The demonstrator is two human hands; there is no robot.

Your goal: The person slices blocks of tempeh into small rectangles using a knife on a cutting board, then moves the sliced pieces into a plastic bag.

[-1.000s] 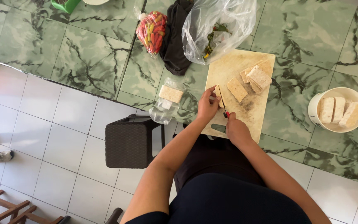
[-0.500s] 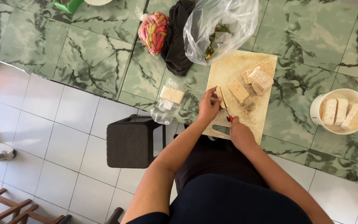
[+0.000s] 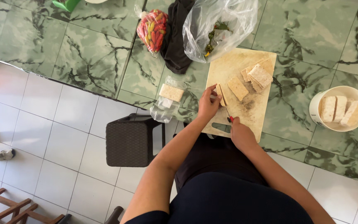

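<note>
**A:** What could go wrong here?

**B:** The left hand [image 3: 209,104] pinches a thin pale slab [image 3: 219,94] upright on the board [image 3: 245,114], and the knife [image 3: 226,108] runs right beside those fingers. My judgement: if the blade slides off the slab's narrow edge, it meets the fingertips. The slab could also tip over, since it stands on edge.

**A:** Anything else at risk?

**B:** The board's near end, at 6 o'clock, looks to sit at the counter's lip over the person's lap. A hard press there might rock it.

**A:** How are the hands posed?

**B:** The left hand is closed on the slab, fingers curled over its top, forearm reaching up from 7 o'clock. The right hand [image 3: 240,133] is closed round the knife's red handle, at 5 o'clock from the left, knuckles up, blade pointing toward 11 o'clock.

**A:** Where is the slab on the board?

**B:** At the board's left edge, roughly 9 o'clock. More cut pieces [image 3: 254,79] lie toward 1 o'clock, well apart from the knife.

**A:** And around the board?

**B:** A white bowl [image 3: 320,108] of slabs at 3 o'clock, a clear bag [image 3: 224,25] of greens at 12, a chilli bag [image 3: 152,29] at 10, and a wrapped block [image 3: 171,92] just left.
</note>
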